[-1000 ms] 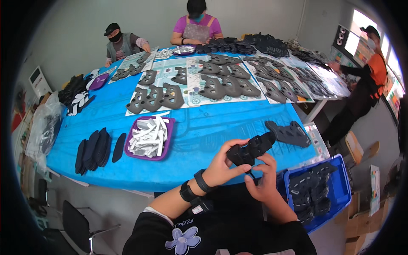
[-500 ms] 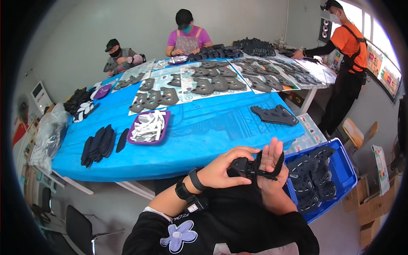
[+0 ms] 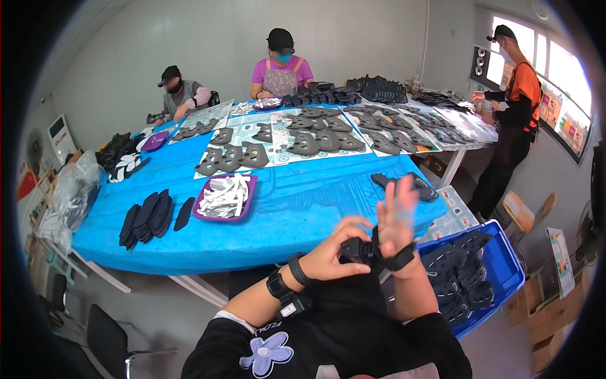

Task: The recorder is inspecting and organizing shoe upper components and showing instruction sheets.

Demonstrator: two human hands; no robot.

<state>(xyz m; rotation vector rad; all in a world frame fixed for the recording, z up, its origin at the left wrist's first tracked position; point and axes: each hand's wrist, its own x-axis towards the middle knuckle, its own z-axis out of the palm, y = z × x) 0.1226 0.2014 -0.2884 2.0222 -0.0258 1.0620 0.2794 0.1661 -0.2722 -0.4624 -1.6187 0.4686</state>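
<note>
My left hand (image 3: 323, 258) is closed around a small black box-shaped device (image 3: 355, 251) with a black strap, in front of my chest. The strap (image 3: 401, 258) loops round my right hand (image 3: 395, 221) near the wrist. That hand points upward with its fingers stretched out, slightly smeared by motion, and it holds nothing. My left wrist carries a dark band (image 3: 298, 268) and another strapped black device (image 3: 278, 285). Just past my right hand, at the table's edge, a dark cut-out pad (image 3: 421, 187) lies partly hidden behind the fingers.
The blue-covered table (image 3: 303, 208) bears a purple basket (image 3: 249, 197) of white strips, dark oval pads (image 3: 148, 218) and rows of grey shaped pieces (image 3: 315, 136). A blue crate (image 3: 505, 265) of dark pads stands to my right. Three people work around the far side; a chair (image 3: 110, 341) is lower left.
My right hand has pushed farther up through the strap, which now sits near its wrist. My left hand still grips the device. The person at right has stepped and shifted their arms.
</note>
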